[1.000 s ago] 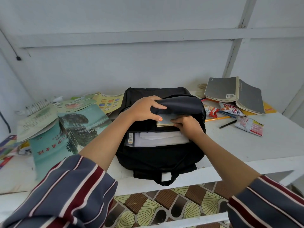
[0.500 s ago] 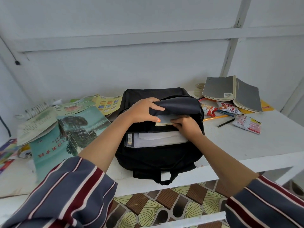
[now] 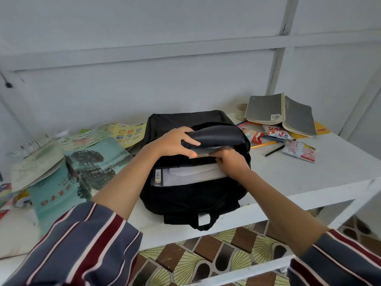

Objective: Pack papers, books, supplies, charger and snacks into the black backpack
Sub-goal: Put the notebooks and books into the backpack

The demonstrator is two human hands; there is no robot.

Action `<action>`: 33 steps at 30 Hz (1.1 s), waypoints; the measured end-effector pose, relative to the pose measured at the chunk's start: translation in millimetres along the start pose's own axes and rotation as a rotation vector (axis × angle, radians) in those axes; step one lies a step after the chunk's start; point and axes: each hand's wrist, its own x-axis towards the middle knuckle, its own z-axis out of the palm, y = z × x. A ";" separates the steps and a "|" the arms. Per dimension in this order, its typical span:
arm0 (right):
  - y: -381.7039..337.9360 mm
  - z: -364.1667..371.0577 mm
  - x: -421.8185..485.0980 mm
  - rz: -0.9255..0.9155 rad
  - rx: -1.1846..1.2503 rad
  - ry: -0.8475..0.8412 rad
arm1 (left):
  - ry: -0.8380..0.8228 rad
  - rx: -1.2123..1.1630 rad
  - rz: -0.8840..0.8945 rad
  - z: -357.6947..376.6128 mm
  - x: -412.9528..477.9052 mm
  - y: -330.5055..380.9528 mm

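Gripping the flap [image 3: 216,134] with my left hand [image 3: 175,141], I lift it so the pocket mouth gapes. My right hand [image 3: 231,162] seems to pinch a slim book [image 3: 201,155] and feed it in, though its fingertips are hidden. Papers [image 3: 185,176] sit in the black backpack [image 3: 185,200], which lies at the table's [image 3: 299,178] front edge. Open room lies rightward, toward the snack packets [image 3: 300,151].

Soft, even daylight fills my view, bright on the pale wall [image 3: 144,89] and the white surface [image 3: 309,178]; I cannot tell its source. Shadows are weak and soft-edged. The black backpack [image 3: 185,195] reads as almost flat black, with little detail. The wall beams [image 3: 185,52] bow from the wide lens. The books [image 3: 61,182] at my left look smeared, and my striped sleeves [image 3: 82,244] blur in the bottom corners.
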 end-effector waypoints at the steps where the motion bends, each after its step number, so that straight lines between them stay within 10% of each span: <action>1: 1.1 -4.3 -6.8 -0.015 0.026 -0.020 | -0.037 -0.001 -0.015 0.1 0.4 1.9; 7: 13.8 -44.1 -50.4 -0.019 0.276 -0.088 | -0.175 0.016 -0.175 4.3 8.6 24.0; 17: 73.1 -100.1 -68.6 0.007 0.460 -0.027 | 0.449 0.142 -0.064 31.1 67.3 98.1; 33: 270.7 -175.2 4.9 0.107 0.367 0.049 | 0.387 -0.137 -0.053 123.8 236.4 201.7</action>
